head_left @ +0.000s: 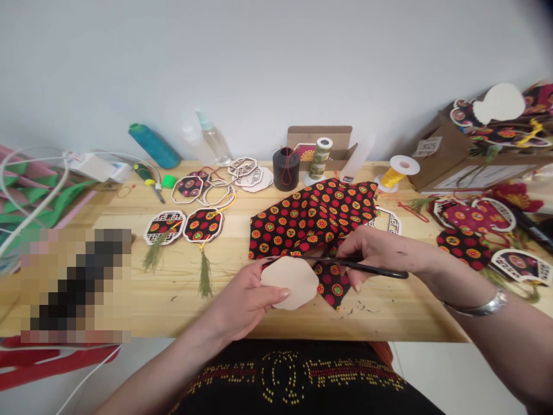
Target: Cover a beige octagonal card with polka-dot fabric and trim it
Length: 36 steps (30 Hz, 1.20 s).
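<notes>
Flat cream wavy-edged panel (pixel 291 279) is pinched in my left hand (pixel 257 294), black scissors (pixel 375 269) gripped in my right hand (pixel 365 248), flower-print cloth (pixel 294 222) beyond and between them.

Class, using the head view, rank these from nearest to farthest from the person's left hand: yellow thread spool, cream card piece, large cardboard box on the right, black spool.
1. Cream card piece: held in the left hand.
2. Black spool: toward the back, beyond the patterned fabric.
3. Yellow thread spool: back, right of the black spool.
4. Large cardboard box: far right.
</notes>
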Each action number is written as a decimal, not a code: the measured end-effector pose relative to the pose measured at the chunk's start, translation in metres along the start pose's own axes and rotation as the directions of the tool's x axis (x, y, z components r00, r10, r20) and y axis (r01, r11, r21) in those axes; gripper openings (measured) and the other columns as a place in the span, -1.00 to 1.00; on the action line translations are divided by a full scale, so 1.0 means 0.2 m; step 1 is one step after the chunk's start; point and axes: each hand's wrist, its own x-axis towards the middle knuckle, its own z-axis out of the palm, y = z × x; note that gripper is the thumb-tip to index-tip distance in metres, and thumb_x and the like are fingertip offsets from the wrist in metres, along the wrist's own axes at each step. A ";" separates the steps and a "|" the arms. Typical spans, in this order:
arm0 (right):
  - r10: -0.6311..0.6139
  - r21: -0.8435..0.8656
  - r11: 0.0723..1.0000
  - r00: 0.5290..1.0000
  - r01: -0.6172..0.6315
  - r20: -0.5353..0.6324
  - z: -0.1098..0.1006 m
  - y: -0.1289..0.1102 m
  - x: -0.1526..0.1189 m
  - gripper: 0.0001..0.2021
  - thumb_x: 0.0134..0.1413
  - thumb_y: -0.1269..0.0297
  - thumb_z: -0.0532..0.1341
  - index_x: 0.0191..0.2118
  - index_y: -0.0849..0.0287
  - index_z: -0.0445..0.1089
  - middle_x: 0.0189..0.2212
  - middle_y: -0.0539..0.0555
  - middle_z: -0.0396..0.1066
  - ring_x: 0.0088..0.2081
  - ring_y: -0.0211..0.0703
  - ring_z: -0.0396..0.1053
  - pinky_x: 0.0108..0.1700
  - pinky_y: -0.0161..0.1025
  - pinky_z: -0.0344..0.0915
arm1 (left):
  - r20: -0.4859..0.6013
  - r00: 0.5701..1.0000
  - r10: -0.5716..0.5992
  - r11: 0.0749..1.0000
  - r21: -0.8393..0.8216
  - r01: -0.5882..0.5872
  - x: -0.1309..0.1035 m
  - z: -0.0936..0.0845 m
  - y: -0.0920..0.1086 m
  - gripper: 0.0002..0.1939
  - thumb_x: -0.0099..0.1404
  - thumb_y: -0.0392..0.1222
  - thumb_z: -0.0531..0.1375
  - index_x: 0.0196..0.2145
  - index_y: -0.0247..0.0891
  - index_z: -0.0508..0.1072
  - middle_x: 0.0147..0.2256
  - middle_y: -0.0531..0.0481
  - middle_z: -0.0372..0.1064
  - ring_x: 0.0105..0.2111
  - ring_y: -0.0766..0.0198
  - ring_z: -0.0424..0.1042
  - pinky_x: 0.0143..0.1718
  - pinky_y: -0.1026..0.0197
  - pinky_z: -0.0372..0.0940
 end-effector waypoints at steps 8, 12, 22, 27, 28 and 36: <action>-0.088 -0.007 0.996 0.993 0.088 0.080 -0.04 0.01 -0.01 -0.58 -0.13 -0.10 0.36 -0.50 0.24 0.46 -0.66 -0.14 0.16 -0.60 -0.40 0.00 -0.59 -0.38 -0.11 | 0.020 1.000 -0.005 0.999 0.045 0.004 0.00 -0.01 0.00 -0.68 0.04 -0.37 0.36 -0.18 -0.32 0.56 -0.23 -0.18 0.58 -0.18 0.05 0.54 -0.02 -0.02 0.35; -0.099 -0.061 0.993 0.991 0.105 0.093 -0.06 0.00 -0.02 -0.51 -0.16 -0.18 0.35 -0.54 0.24 0.37 -0.67 -0.16 0.06 -0.60 -0.42 -0.06 -0.61 -0.39 -0.16 | -0.001 1.000 -0.012 0.999 0.052 0.012 0.00 -0.02 0.00 -0.66 0.02 -0.39 0.37 -0.18 -0.31 0.56 -0.23 -0.18 0.58 -0.19 0.06 0.54 -0.03 -0.02 0.35; -0.037 -0.117 0.992 0.997 0.044 0.064 -0.06 0.01 -0.02 -0.55 -0.14 -0.11 0.36 -0.57 0.22 0.35 -0.67 -0.15 0.07 -0.59 -0.40 -0.03 -0.59 -0.36 -0.15 | 0.045 0.999 -0.002 0.998 0.066 -0.001 0.00 -0.04 -0.01 -0.71 0.07 -0.37 0.34 -0.19 -0.30 0.58 -0.26 -0.16 0.59 -0.23 0.10 0.55 -0.05 0.03 0.35; -0.051 -0.117 0.992 0.997 0.057 0.055 -0.06 0.01 -0.02 -0.59 -0.15 -0.06 0.38 -0.58 0.21 0.35 -0.66 -0.15 0.05 -0.57 -0.39 -0.05 -0.57 -0.36 -0.12 | 0.031 0.999 0.015 0.997 0.076 -0.017 0.00 -0.04 -0.01 -0.71 0.07 -0.37 0.35 -0.19 -0.29 0.58 -0.26 -0.13 0.59 -0.24 0.14 0.55 -0.05 0.07 0.34; -0.043 -0.116 0.992 0.998 0.049 0.055 -0.06 0.01 -0.03 -0.59 -0.15 -0.05 0.38 -0.58 0.21 0.34 -0.66 -0.15 0.04 -0.58 -0.39 -0.05 -0.57 -0.36 -0.13 | 0.028 0.999 0.017 0.997 0.077 -0.019 0.00 -0.04 -0.01 -0.71 0.07 -0.37 0.35 -0.19 -0.29 0.57 -0.26 -0.13 0.59 -0.24 0.15 0.55 -0.05 0.07 0.34; -0.044 -0.139 0.989 0.998 0.051 0.051 -0.06 0.01 -0.03 -0.57 -0.13 -0.06 0.36 -0.62 0.21 0.30 -0.66 -0.15 0.02 -0.58 -0.40 -0.06 -0.59 -0.36 -0.15 | 0.016 1.000 0.018 0.995 0.096 -0.020 0.00 -0.05 -0.01 -0.70 0.06 -0.35 0.36 -0.19 -0.31 0.55 -0.28 -0.10 0.59 -0.25 0.17 0.54 -0.07 0.09 0.33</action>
